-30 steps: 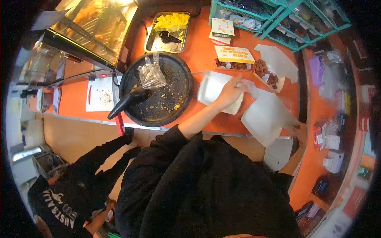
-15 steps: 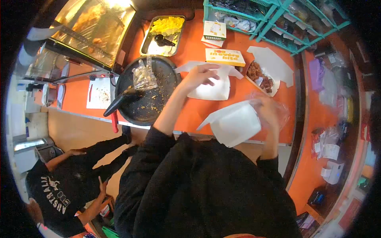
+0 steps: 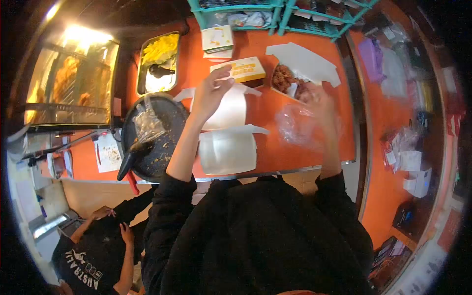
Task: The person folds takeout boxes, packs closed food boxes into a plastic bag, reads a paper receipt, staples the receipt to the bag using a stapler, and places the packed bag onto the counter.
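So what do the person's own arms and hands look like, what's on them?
Both arms have loose, plain black sleeves that end well short of the hands. The left hand is bare, with no glove on it. The right hand shows no glove either, but it's blurred, so I can't tell about rings.

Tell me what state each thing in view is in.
Display cabinet: lit
Metal tray: uncovered, yellow food inside
Black dish: crumb-strewn, bag lying in it
Printed box: lid over it
Fried-food box: open, food inside
Rear white box: open
Front white box: open, nothing seen inside
Clear plastic: crumpled
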`<control>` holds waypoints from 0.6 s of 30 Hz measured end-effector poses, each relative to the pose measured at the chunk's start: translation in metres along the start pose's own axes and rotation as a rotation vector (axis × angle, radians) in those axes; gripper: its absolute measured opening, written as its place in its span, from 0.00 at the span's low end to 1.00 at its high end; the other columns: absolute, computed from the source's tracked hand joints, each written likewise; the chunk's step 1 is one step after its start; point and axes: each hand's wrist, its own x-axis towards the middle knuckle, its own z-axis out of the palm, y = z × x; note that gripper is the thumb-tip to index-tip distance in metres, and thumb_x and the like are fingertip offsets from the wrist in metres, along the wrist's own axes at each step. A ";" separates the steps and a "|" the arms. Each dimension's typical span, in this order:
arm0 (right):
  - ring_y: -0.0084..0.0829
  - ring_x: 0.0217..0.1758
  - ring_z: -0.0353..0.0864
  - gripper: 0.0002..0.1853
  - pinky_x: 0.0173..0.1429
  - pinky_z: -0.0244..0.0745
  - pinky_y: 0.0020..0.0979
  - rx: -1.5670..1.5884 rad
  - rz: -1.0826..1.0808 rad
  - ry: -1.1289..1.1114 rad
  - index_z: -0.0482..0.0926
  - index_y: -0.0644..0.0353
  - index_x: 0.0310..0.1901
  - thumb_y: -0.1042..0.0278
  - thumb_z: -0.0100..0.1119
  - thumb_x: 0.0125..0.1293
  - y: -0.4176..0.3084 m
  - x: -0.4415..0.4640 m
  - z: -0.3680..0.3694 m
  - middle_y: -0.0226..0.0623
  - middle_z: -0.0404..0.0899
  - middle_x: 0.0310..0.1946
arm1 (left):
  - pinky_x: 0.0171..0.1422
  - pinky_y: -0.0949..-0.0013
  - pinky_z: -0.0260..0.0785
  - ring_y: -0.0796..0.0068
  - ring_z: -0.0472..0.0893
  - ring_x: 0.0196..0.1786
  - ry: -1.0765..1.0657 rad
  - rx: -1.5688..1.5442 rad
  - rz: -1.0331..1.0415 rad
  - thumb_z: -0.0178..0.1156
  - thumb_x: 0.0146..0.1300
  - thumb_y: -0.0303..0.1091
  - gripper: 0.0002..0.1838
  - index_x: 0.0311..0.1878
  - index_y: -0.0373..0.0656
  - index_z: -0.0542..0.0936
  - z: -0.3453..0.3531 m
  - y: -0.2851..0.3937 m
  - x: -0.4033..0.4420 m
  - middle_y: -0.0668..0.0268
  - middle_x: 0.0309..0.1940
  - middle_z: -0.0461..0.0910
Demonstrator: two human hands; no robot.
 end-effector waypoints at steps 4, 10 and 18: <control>0.38 0.47 0.73 0.23 0.48 0.67 0.36 -0.434 -0.036 0.495 0.72 0.64 0.45 0.65 0.62 0.46 0.102 0.071 -0.059 0.48 0.73 0.43 | 0.51 0.62 0.65 0.59 0.72 0.49 0.086 0.341 0.205 0.58 0.48 0.36 0.28 0.54 0.38 0.65 0.082 -0.007 0.070 0.51 0.48 0.70; 0.47 0.43 0.73 0.21 0.47 0.67 0.42 -0.520 0.067 0.076 0.73 0.58 0.47 0.61 0.57 0.50 0.113 0.122 -0.070 0.49 0.75 0.38 | 0.43 0.58 0.69 0.52 0.74 0.42 -0.089 0.798 -0.037 0.55 0.48 0.35 0.16 0.43 0.49 0.74 0.168 -0.051 0.175 0.54 0.37 0.76; 0.47 0.37 0.75 0.09 0.42 0.68 0.42 -0.424 0.039 0.412 0.75 0.57 0.35 0.67 0.55 0.51 0.180 0.129 -0.072 0.48 0.76 0.32 | 0.38 0.53 0.68 0.53 0.76 0.38 -0.031 0.727 -0.132 0.51 0.53 0.34 0.10 0.38 0.41 0.72 0.238 -0.035 0.126 0.52 0.32 0.76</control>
